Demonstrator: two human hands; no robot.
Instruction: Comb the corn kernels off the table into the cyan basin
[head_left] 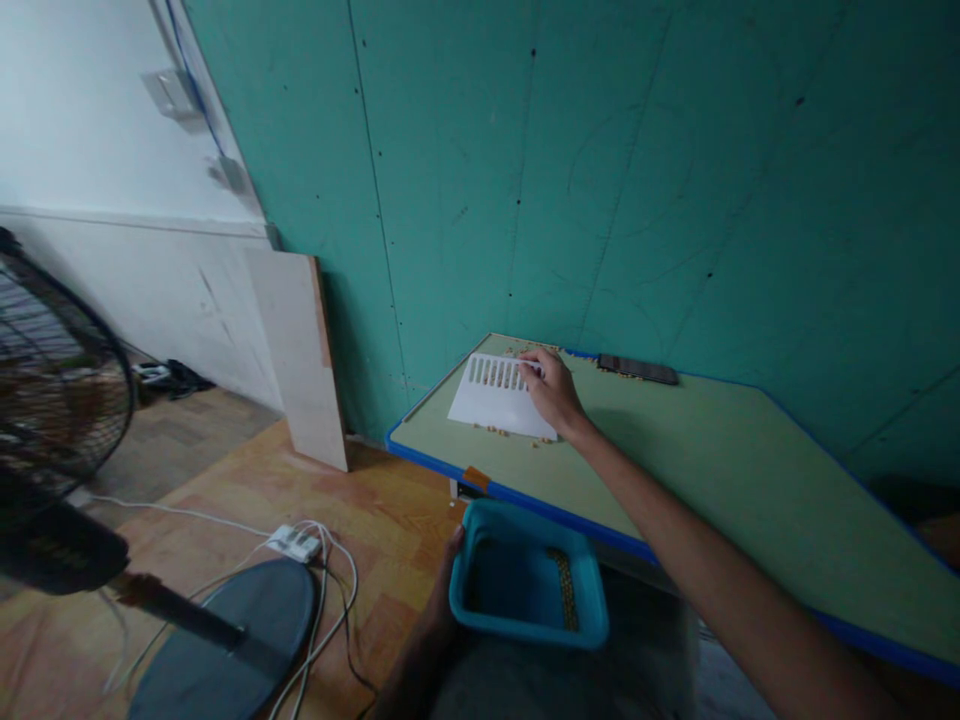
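Observation:
My right hand (553,392) grips the right upper edge of a white slotted plastic board (499,408) on the green tabletop. Small yellowish bean-like pieces (496,431) lie along the board's near edge, and more show through its slots and behind it. Below the table's front edge, my left hand (445,590) is closed on the left side of a blue plastic basin (529,628). Inside the basin, a strip of similar small pieces (564,588) lies along the right side. Most of the left hand's fingers are hidden by the basin.
The pale green table (720,480) has blue edging and stands against a green wall (480,180). A dark flat block (637,369) lies at its back edge. On the left are a fan (56,400), a power strip (294,543) with loose cables, and a leaning board (296,350).

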